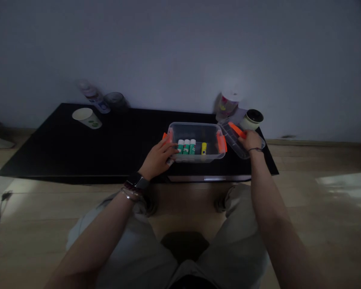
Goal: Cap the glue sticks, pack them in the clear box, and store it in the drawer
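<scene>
A clear plastic storage box with orange latches at both ends stands near the table's front edge. Three green glue sticks with white caps lie side by side in its left part. A yellow stick lies apart from them, further right in the box. My left hand grips the box's left front corner, fingers over the rim and thumb low at the front. To the right, my right hand is closed on the clear lid, which has an orange handle and leans tilted beside the box.
On the black table, a paper cup, a bottle and a dark cup are at the back left. A lidded drink cup and a jar with a black lid stand behind the lid.
</scene>
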Action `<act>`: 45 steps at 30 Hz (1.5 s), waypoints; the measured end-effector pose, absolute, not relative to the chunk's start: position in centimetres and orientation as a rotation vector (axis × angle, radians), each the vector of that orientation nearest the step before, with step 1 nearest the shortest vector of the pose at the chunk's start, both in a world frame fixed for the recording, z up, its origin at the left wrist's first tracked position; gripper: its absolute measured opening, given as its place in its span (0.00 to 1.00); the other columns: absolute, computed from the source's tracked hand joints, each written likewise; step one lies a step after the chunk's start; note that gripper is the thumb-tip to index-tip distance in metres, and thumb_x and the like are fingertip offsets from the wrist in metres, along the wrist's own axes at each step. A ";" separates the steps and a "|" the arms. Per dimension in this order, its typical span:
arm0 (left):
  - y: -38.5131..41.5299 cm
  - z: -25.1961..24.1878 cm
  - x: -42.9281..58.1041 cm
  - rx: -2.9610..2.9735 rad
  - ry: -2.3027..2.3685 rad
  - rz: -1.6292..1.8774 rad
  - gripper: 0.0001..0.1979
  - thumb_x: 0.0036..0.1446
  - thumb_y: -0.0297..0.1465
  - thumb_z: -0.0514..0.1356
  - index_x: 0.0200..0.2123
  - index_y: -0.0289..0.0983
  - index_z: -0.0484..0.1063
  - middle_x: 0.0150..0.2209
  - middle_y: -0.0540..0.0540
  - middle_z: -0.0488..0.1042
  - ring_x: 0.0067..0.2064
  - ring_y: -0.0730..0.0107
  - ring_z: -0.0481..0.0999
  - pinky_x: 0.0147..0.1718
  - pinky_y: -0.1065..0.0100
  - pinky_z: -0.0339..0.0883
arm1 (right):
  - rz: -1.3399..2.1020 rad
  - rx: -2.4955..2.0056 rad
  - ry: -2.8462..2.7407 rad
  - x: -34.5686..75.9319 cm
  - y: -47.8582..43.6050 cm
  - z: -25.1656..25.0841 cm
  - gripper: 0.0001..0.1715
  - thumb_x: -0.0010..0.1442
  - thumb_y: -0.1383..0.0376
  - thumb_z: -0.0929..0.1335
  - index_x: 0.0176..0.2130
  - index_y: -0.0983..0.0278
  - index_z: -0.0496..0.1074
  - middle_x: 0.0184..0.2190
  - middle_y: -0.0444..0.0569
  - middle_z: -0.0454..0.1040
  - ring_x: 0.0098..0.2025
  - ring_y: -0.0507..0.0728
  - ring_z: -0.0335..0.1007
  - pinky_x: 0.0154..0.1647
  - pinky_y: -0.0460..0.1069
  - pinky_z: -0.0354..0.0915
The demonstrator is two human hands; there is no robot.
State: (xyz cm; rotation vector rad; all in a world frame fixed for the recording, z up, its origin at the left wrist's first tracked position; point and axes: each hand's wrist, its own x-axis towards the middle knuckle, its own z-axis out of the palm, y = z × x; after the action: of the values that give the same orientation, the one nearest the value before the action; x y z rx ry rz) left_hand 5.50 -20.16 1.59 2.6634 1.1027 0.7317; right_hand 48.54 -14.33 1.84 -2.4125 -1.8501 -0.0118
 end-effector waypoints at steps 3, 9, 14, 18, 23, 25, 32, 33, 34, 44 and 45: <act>-20.2 1.9 5.6 2.552 1.102 0.773 0.19 0.57 0.37 0.62 0.52 0.40 0.73 0.59 0.41 0.69 0.69 0.47 0.57 0.66 0.41 0.52 | -0.152 -2.262 -1.713 48.9 -14.0 3.7 0.22 0.57 0.61 0.69 0.48 0.70 0.75 0.43 0.62 0.77 0.47 0.65 0.73 0.49 0.57 0.67; -19.7 1.9 5.6 2.118 1.128 1.118 0.22 0.66 0.44 0.50 0.56 0.39 0.69 0.60 0.38 0.67 0.64 0.54 0.64 0.64 0.48 0.57 | -0.094 -1.736 -1.856 44.9 -13.9 6.0 0.20 0.61 0.61 0.64 0.49 0.69 0.74 0.44 0.59 0.77 0.47 0.64 0.72 0.52 0.60 0.66; -18.4 0.4 5.3 1.774 1.320 1.206 0.28 0.65 0.50 0.49 0.55 0.35 0.69 0.58 0.35 0.70 0.60 0.53 0.68 0.61 0.49 0.61 | -0.014 -1.539 -2.194 38.1 -15.5 5.9 0.21 0.67 0.61 0.61 0.54 0.64 0.71 0.51 0.57 0.74 0.55 0.65 0.66 0.61 0.64 0.56; -17.8 -0.5 5.4 1.553 1.355 1.220 0.31 0.63 0.53 0.49 0.55 0.36 0.69 0.58 0.36 0.71 0.59 0.54 0.70 0.61 0.50 0.61 | 0.010 -1.523 -2.351 34.3 -16.7 5.6 0.19 0.68 0.64 0.60 0.54 0.61 0.72 0.52 0.55 0.74 0.57 0.64 0.65 0.66 0.66 0.46; -17.9 -0.5 5.7 1.492 1.300 1.198 0.34 0.60 0.56 0.51 0.55 0.35 0.71 0.59 0.35 0.71 0.61 0.51 0.69 0.63 0.49 0.58 | 0.056 -1.519 -2.421 32.8 -16.7 5.5 0.18 0.68 0.66 0.61 0.53 0.62 0.73 0.52 0.56 0.74 0.55 0.64 0.66 0.62 0.64 0.53; -18.0 -0.3 5.8 1.509 1.292 1.176 0.34 0.60 0.56 0.52 0.56 0.34 0.71 0.59 0.36 0.71 0.61 0.50 0.68 0.63 0.49 0.57 | 0.093 -1.508 -2.429 32.6 -16.6 5.3 0.18 0.68 0.67 0.61 0.53 0.63 0.73 0.51 0.56 0.74 0.54 0.64 0.66 0.60 0.63 0.56; -17.8 -0.3 5.9 1.534 1.265 1.121 0.32 0.60 0.51 0.53 0.58 0.34 0.69 0.60 0.36 0.71 0.61 0.50 0.68 0.63 0.47 0.57 | 0.204 -1.429 -2.428 32.9 -16.6 5.0 0.19 0.67 0.67 0.62 0.54 0.64 0.73 0.50 0.56 0.74 0.52 0.63 0.67 0.55 0.59 0.61; -17.7 -0.4 5.9 1.548 1.257 1.114 0.31 0.61 0.49 0.53 0.58 0.34 0.68 0.60 0.36 0.70 0.62 0.50 0.68 0.64 0.47 0.57 | 0.220 -1.410 -2.428 33.0 -16.7 5.1 0.19 0.67 0.67 0.62 0.54 0.65 0.73 0.50 0.56 0.74 0.52 0.63 0.67 0.55 0.58 0.61; -17.6 -0.5 5.9 1.565 1.250 1.107 0.30 0.61 0.47 0.53 0.59 0.34 0.67 0.61 0.35 0.69 0.62 0.50 0.67 0.64 0.46 0.57 | 0.234 -1.390 -2.428 33.1 -16.8 5.2 0.19 0.67 0.65 0.62 0.54 0.65 0.73 0.50 0.56 0.74 0.52 0.63 0.67 0.56 0.58 0.61; -17.5 -1.1 4.8 1.855 1.256 1.011 0.29 0.63 0.38 0.50 0.66 0.37 0.59 0.67 0.37 0.60 0.68 0.52 0.59 0.67 0.45 0.49 | 0.034 -1.695 -2.122 35.3 -17.0 3.4 0.35 0.67 0.47 0.60 0.63 0.65 0.64 0.65 0.61 0.61 0.67 0.69 0.52 0.65 0.66 0.52; -17.5 -1.0 4.6 1.901 1.287 0.984 0.29 0.63 0.38 0.50 0.66 0.37 0.60 0.67 0.37 0.60 0.69 0.51 0.58 0.67 0.43 0.48 | 0.053 -1.708 -2.119 35.3 -16.9 3.1 0.37 0.67 0.46 0.59 0.64 0.65 0.63 0.66 0.60 0.59 0.69 0.69 0.50 0.66 0.66 0.52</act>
State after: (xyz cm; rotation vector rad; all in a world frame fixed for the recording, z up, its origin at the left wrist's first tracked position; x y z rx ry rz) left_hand 4.62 -17.49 -1.03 1.9014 1.2866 0.9835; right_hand 35.29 -16.95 3.10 -1.7077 -2.1192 0.0532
